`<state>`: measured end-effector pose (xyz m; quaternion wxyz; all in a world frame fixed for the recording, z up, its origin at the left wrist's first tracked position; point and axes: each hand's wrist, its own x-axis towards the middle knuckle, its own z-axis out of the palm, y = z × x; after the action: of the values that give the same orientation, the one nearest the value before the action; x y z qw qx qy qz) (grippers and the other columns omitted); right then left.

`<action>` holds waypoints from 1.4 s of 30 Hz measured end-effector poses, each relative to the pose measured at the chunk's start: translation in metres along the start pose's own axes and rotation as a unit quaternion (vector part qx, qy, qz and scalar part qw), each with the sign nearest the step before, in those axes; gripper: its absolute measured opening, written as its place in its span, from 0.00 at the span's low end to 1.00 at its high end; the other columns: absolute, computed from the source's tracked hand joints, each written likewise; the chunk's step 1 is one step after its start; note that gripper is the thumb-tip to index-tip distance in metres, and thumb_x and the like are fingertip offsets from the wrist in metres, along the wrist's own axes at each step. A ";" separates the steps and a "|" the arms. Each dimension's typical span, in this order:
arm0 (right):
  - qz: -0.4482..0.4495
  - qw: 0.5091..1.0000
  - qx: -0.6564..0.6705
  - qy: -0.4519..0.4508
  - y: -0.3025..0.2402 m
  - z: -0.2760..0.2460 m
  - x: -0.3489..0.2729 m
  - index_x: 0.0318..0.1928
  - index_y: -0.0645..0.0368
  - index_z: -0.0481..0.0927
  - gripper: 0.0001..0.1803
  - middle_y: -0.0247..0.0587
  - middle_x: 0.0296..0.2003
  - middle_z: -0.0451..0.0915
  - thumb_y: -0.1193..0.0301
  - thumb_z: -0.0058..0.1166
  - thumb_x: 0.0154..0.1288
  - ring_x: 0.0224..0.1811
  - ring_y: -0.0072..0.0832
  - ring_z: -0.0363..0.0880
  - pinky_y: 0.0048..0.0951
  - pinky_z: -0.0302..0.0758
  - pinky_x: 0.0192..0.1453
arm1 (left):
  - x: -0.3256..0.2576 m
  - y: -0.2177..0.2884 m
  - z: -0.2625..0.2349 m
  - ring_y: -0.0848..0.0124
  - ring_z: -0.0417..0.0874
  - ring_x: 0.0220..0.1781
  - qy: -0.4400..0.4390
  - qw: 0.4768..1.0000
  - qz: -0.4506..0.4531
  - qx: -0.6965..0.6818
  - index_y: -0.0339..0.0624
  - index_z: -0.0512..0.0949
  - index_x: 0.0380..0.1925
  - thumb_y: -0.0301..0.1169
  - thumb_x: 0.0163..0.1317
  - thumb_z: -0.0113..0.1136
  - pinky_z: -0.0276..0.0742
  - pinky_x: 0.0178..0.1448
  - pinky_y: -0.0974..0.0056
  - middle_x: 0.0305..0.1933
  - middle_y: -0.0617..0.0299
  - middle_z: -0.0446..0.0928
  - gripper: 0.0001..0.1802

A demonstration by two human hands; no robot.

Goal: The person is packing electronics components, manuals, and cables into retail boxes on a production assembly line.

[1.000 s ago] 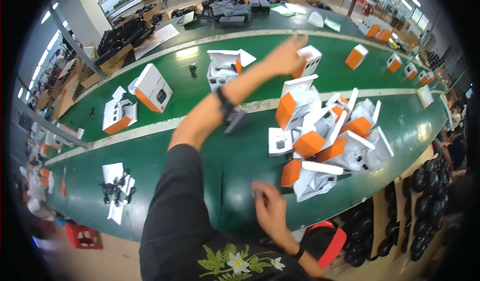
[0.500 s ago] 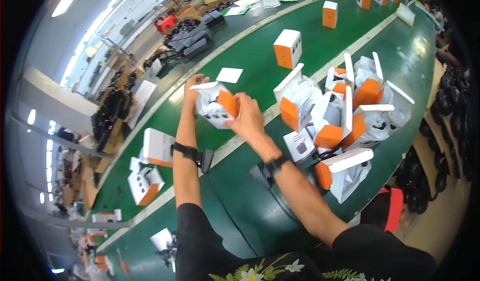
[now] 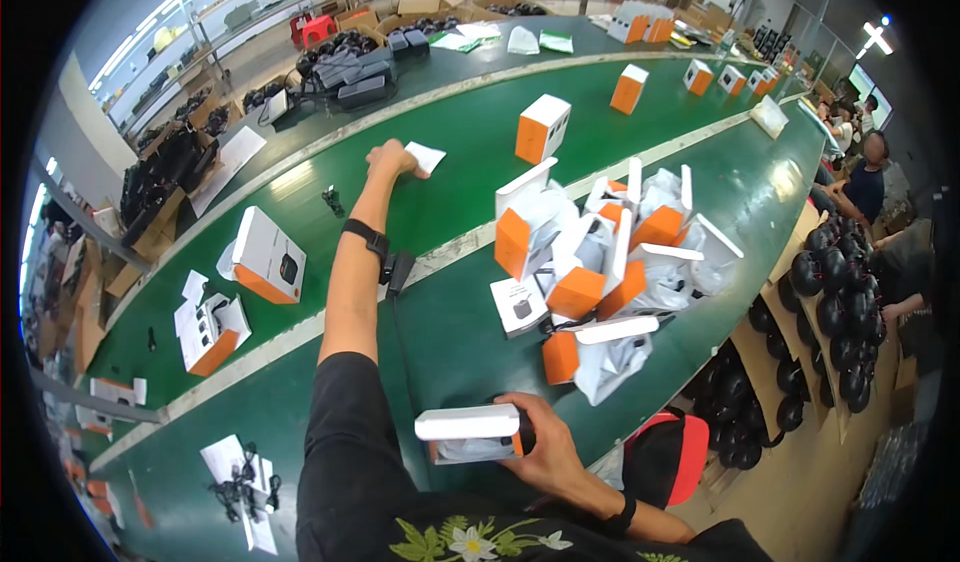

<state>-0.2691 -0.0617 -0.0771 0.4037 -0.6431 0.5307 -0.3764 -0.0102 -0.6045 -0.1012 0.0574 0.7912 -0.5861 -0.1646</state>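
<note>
My left hand [image 3: 390, 160] reaches out over the green conveyor belt, its fingers closed at the near edge of a small white leaflet [image 3: 427, 156]. Close to my body, my right hand [image 3: 550, 450] grips the side of a white and orange box [image 3: 466, 423]. That box has its white flap up, and pale plastic wrapping shows inside it. Right of centre stands a cluster of open boxes [image 3: 577, 294] with bagged items in them. Beside them lies a white printed box [image 3: 519, 306].
Closed boxes [image 3: 543, 129] stand spaced along the belt [image 3: 470, 177]. A larger box [image 3: 270, 254] and an opened one [image 3: 212, 334] are at left. Black cables [image 3: 243, 487] lie on white papers at lower left. A red and black cap-like item [image 3: 668, 457] is by the table edge.
The box left my left hand and came back toward my body in my right hand. My left hand moved to the leaflet on the belt. The view has shifted, showing more at the right.
</note>
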 end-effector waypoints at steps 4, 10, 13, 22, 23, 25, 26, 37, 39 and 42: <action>-0.030 0.996 0.034 -0.073 0.002 -0.022 -0.012 0.74 0.56 0.75 0.46 0.53 0.68 0.80 0.79 0.81 0.55 0.70 0.51 0.81 0.42 0.85 0.70 | -0.008 -0.050 -0.008 0.45 0.81 0.77 0.056 0.995 0.034 0.072 0.44 0.83 0.72 0.52 0.42 0.95 0.83 0.71 0.46 0.71 0.44 0.85 0.55; -0.067 0.994 0.050 -0.064 0.026 -0.037 -0.025 0.80 0.55 0.74 0.53 0.54 0.71 0.80 0.70 0.87 0.54 0.68 0.46 0.86 0.41 0.90 0.65 | -0.147 -0.039 -0.012 0.78 0.84 0.37 -0.018 0.870 0.202 -0.450 0.39 0.90 0.47 0.43 0.70 0.80 0.88 0.45 0.62 0.39 0.69 0.88 0.19; -0.105 0.993 -0.012 -0.058 0.030 -0.042 -0.029 0.80 0.57 0.74 0.47 0.56 0.75 0.78 0.70 0.82 0.62 0.70 0.46 0.85 0.41 0.90 0.66 | -0.297 -0.066 -0.045 0.82 0.86 0.45 -0.124 0.671 0.162 -0.713 0.42 0.85 0.52 0.37 0.82 0.67 0.89 0.45 0.68 0.48 0.70 0.86 0.10; -0.219 0.970 0.094 0.053 -0.127 -0.096 -0.074 0.71 0.57 0.85 0.35 0.48 0.62 0.87 0.77 0.78 0.62 0.41 0.28 0.88 0.25 0.84 0.35 | -0.624 -0.106 -0.068 0.76 0.88 0.32 0.031 0.768 0.137 -0.625 0.24 0.88 0.56 0.21 0.69 0.77 0.84 0.38 0.71 0.35 0.55 0.91 0.17; -0.227 0.968 0.094 0.054 -0.140 -0.090 -0.070 0.70 0.56 0.86 0.35 0.47 0.62 0.87 0.77 0.79 0.60 0.39 0.28 0.87 0.25 0.83 0.33 | -0.641 -0.101 -0.065 0.76 0.88 0.32 0.024 0.768 0.127 -0.628 0.24 0.88 0.56 0.21 0.69 0.77 0.84 0.38 0.71 0.35 0.55 0.91 0.17; -0.288 0.958 -0.002 0.020 -0.139 -0.086 -0.064 0.71 0.56 0.85 0.36 0.45 0.57 0.89 0.78 0.78 0.59 0.35 0.27 0.84 0.25 0.80 0.31 | -0.664 -0.097 -0.063 0.76 0.88 0.33 0.016 0.782 0.136 -0.608 0.22 0.87 0.56 0.20 0.66 0.80 0.85 0.38 0.71 0.34 0.54 0.91 0.21; -0.283 0.959 0.003 -0.010 -0.125 -0.086 -0.063 0.67 0.60 0.86 0.31 0.43 0.51 0.90 0.80 0.77 0.62 0.35 0.24 0.85 0.24 0.79 0.31 | -0.669 -0.101 -0.053 0.77 0.88 0.33 0.007 0.758 0.148 -0.635 0.24 0.88 0.54 0.20 0.63 0.83 0.85 0.38 0.71 0.35 0.55 0.91 0.20; 0.042 0.942 0.327 -0.064 -0.069 -0.055 -0.150 0.59 0.68 0.87 0.19 0.40 0.50 0.89 0.82 0.74 0.70 0.54 0.22 0.88 0.20 0.87 0.46 | -0.712 -0.086 0.028 0.72 0.93 0.43 -0.028 0.624 0.110 -0.773 0.31 0.88 0.45 0.20 0.70 0.77 0.89 0.44 0.68 0.45 0.52 0.93 0.08; -0.054 0.956 0.284 0.046 -0.070 -0.060 -0.145 0.52 0.68 0.90 0.11 0.42 0.49 0.89 0.84 0.71 0.70 0.53 0.23 0.89 0.20 0.85 0.45 | -0.709 -0.084 0.026 0.69 0.92 0.45 -0.017 0.736 0.204 -0.645 0.29 0.87 0.47 0.19 0.69 0.75 0.90 0.49 0.65 0.49 0.49 0.92 0.09; -0.184 0.962 0.127 0.157 -0.068 -0.086 -0.120 0.49 0.66 0.91 0.14 0.46 0.52 0.90 0.89 0.67 0.63 0.50 0.25 0.90 0.21 0.84 0.43 | -0.671 -0.093 0.005 0.58 0.88 0.58 0.277 0.833 0.436 -0.201 0.38 0.88 0.57 0.28 0.62 0.79 0.85 0.55 0.56 0.61 0.56 0.90 0.22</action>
<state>-0.3400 0.0540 0.0122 0.3173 -0.6056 0.4084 -0.6048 -0.1010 0.0595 -0.0024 0.4409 0.4374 -0.7837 -0.0110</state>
